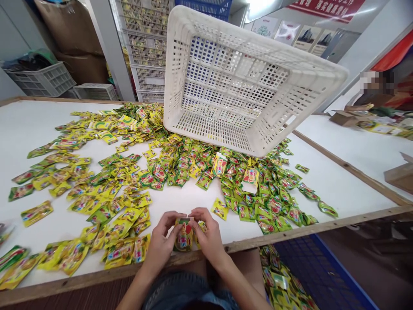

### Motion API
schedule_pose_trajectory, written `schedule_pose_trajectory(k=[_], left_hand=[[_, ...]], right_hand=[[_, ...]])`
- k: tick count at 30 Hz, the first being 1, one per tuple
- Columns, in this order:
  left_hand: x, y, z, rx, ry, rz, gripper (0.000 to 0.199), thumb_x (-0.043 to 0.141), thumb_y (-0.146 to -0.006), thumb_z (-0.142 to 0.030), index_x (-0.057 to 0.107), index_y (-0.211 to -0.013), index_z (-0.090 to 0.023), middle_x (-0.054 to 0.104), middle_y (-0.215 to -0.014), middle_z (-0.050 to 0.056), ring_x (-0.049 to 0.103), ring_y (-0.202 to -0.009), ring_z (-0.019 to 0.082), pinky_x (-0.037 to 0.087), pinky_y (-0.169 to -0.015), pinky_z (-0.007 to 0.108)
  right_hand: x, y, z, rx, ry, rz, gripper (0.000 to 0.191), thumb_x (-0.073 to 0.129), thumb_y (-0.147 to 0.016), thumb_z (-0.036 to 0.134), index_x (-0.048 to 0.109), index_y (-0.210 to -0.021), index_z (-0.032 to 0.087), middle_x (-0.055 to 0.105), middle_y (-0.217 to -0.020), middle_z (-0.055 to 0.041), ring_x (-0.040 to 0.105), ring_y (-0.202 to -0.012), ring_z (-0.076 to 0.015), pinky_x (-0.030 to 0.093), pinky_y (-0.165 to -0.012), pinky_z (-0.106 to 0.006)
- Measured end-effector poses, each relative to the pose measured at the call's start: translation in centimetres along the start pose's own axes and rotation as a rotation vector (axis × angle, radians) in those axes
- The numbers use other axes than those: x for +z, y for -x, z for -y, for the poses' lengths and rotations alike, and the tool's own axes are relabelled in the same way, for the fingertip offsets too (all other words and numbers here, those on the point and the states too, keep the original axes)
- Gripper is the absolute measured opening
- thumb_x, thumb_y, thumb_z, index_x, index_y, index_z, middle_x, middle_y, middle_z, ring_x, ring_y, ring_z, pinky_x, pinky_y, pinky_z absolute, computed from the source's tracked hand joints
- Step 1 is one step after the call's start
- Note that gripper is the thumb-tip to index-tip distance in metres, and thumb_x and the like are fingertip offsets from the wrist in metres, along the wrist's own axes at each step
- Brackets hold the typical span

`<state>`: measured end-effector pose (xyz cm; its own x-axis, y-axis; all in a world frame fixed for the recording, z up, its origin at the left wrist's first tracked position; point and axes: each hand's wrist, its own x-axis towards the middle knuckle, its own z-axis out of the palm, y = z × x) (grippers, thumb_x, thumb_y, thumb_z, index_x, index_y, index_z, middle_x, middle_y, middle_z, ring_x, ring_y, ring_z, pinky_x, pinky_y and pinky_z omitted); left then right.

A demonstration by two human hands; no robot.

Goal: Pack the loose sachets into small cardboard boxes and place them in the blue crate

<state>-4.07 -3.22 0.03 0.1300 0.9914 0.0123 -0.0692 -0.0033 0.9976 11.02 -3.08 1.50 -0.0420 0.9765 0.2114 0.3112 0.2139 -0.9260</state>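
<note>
Near the front edge of the white table (190, 196), both hands meet around a small green and yellow packet (184, 237) with a red picture. My left hand (164, 234) pinches its left side, thumb on the front. My right hand (206, 232) holds its upper right side, fingers bent over the top; part of a yellow packet shows beneath it. Many small yellow packets (125, 221) lie loose to the left, and green ones (274, 204) to the right. Two flat printed packs, one (220, 165) upright and another (251, 178), rest on the pile.
A big white plastic basket (219, 133) lies tipped on its side over the back of the pile. Stacked crates (151, 82) stand behind. A wooden strip (351, 168) divides the table on the right. Below the right edge is a blue crate (325, 271) beside more packets.
</note>
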Motion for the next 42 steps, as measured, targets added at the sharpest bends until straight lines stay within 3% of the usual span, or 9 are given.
schedule_pose_trajectory(k=[4, 12, 16, 25, 34, 37, 40, 42], left_hand=[[-0.6, 0.2, -0.7, 0.031, -0.139, 0.030, 0.011, 0.053, -0.082, -0.026, 0.060, -0.085, -0.017, 0.064, -0.100, 0.008, 0.059, -0.097, 0.020, 0.045, -0.088, 0.032], [-0.2, -0.1, -1.2, -0.042, -0.171, -0.064, 0.014, 0.056, -0.080, -0.029, 0.062, -0.086, -0.017, 0.067, -0.088, 0.005, 0.061, -0.084, 0.018, 0.047, -0.078, 0.027], [-0.1, -0.7, -1.4, -0.047, -0.199, -0.089, 0.016, 0.056, -0.079, -0.031, 0.063, -0.083, -0.017, 0.066, -0.081, 0.004, 0.061, -0.077, 0.017, 0.047, -0.072, 0.026], [-0.4, 0.1, 0.2, 0.041, -0.096, -0.056, 0.013, 0.059, -0.077, -0.026, 0.067, -0.085, -0.018, 0.066, -0.089, 0.005, 0.061, -0.088, 0.019, 0.048, -0.079, 0.029], [-0.4, 0.3, 0.2, -0.027, -0.104, -0.054, 0.015, 0.061, -0.076, -0.028, 0.069, -0.085, -0.018, 0.068, -0.094, 0.006, 0.062, -0.092, 0.020, 0.048, -0.084, 0.030], [-0.4, 0.8, 0.3, -0.052, -0.070, -0.045, 0.026, 0.059, -0.078, -0.029, 0.062, -0.102, -0.020, 0.065, -0.103, 0.007, 0.062, -0.093, 0.020, 0.050, -0.083, 0.031], [-0.5, 1.0, 0.3, -0.083, -0.028, -0.088, 0.034, 0.056, -0.080, -0.032, 0.054, -0.112, -0.021, 0.064, -0.106, 0.008, 0.062, -0.091, 0.020, 0.050, -0.082, 0.033], [-0.6, 0.8, 0.4, -0.124, -0.077, -0.079, 0.027, 0.055, -0.080, -0.035, 0.059, -0.102, -0.019, 0.066, -0.100, 0.007, 0.062, -0.090, 0.020, 0.049, -0.082, 0.032]], right_hand=[[0.1, -0.1, 0.6, -0.073, 0.009, 0.112, 0.010, 0.055, -0.082, 0.022, 0.062, -0.089, 0.020, 0.063, -0.089, -0.0048, 0.058, -0.088, -0.0170, 0.045, -0.079, -0.029], [0.5, -0.4, 0.8, 0.025, 0.117, 0.082, 0.009, 0.053, -0.084, 0.024, 0.060, -0.084, 0.018, 0.062, -0.077, -0.0017, 0.056, -0.072, -0.0139, 0.044, -0.068, -0.024], [0.5, -0.9, 0.9, 0.006, 0.179, 0.096, 0.011, 0.052, -0.085, 0.025, 0.059, -0.082, 0.018, 0.062, -0.076, -0.0014, 0.056, -0.069, -0.0136, 0.043, -0.066, -0.024], [0.3, 0.4, 0.0, -0.007, 0.050, 0.121, 0.011, 0.051, -0.086, 0.023, 0.060, -0.091, 0.020, 0.064, -0.087, -0.0032, 0.058, -0.083, -0.0156, 0.045, -0.075, -0.026], [1.3, 0.7, 0.0, 0.043, 0.000, 0.127, 0.016, 0.048, -0.085, 0.019, 0.058, -0.097, 0.021, 0.063, -0.089, -0.0019, 0.058, -0.081, -0.0147, 0.046, -0.074, -0.025], [-1.6, 0.9, 1.2, 0.000, 0.078, 0.091, 0.016, 0.044, -0.086, 0.020, 0.059, -0.093, 0.021, 0.063, -0.089, -0.0033, 0.058, -0.085, -0.0164, 0.045, -0.076, -0.027], [-8.9, 2.2, 2.2, 0.074, 0.323, -0.009, 0.021, 0.040, -0.088, 0.028, 0.060, -0.087, 0.022, 0.063, -0.083, -0.0052, 0.058, -0.078, -0.0189, 0.045, -0.069, -0.029], [-14.6, 3.2, 2.2, 0.185, 0.536, 0.072, 0.020, 0.046, -0.084, 0.035, 0.062, -0.081, 0.023, 0.064, -0.079, -0.0057, 0.058, -0.073, -0.0210, 0.046, -0.066, -0.031]])
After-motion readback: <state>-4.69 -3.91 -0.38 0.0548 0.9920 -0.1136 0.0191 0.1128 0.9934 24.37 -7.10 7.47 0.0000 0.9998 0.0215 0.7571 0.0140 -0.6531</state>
